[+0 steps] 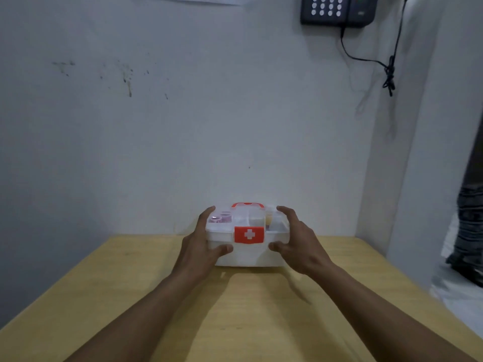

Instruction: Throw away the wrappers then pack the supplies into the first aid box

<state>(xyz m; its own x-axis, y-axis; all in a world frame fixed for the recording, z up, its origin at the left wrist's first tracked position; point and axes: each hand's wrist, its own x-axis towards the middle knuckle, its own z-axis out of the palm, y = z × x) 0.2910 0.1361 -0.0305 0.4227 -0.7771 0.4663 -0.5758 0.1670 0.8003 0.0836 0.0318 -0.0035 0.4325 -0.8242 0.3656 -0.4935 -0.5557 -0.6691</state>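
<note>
A white first aid box stands at the far edge of the wooden table, against the wall. Its clear lid is down, with a red latch bearing a white cross at the front and a red handle on top. Through the lid I see pink rolls at the left and a white item in the middle. My left hand grips the box's left side, thumb on the front. My right hand grips the right side the same way.
The yellowish wooden table runs toward me from a white wall. A black keypad with a hanging cable is mounted high on the wall. At the right edge a person's leg stands beyond the table.
</note>
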